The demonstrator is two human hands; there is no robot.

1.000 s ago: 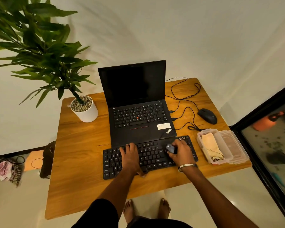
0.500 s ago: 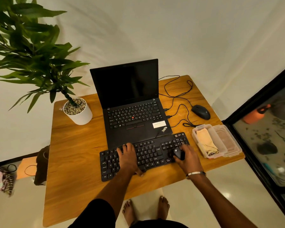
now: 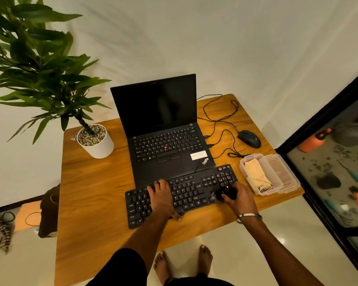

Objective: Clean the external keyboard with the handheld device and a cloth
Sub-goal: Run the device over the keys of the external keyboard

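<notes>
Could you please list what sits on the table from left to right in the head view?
Potted plant → laptop → mouse → clear plastic container holding the cloth → its lid.

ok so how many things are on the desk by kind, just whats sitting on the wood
Keyboards: 1, the external keyboard
Laptops: 1, the laptop
Mice: 1, the mouse
Potted plants: 1, the potted plant
Plastic containers: 1, the container holding the cloth
Lids: 1, the lid
Total: 6, plus the handheld device in the right hand
</notes>
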